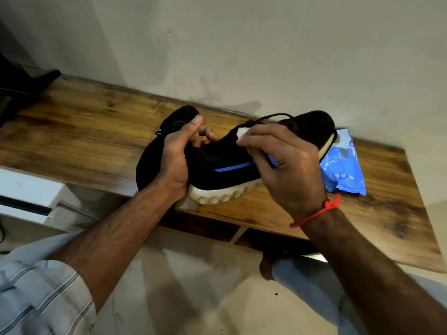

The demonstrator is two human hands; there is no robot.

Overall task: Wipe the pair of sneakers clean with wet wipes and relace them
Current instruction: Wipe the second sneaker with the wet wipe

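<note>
Fingers of the left hand point(177, 151) grip the sneaker point(217, 163) mid-frame, above the bench point(79, 131). Right hand point(283, 160) pinches a wipe point(242, 133) against it. The loose lace point(273, 116) could snag, or the shoe could slip and drop.

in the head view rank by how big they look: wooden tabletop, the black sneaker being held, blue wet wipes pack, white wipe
1. Wooden tabletop
2. Black sneaker with blue stripe, gripped by the left hand
3. Blue wet wipes pack, partly hidden by the sneaker
4. White wipe, mostly covered by the right hand
</note>
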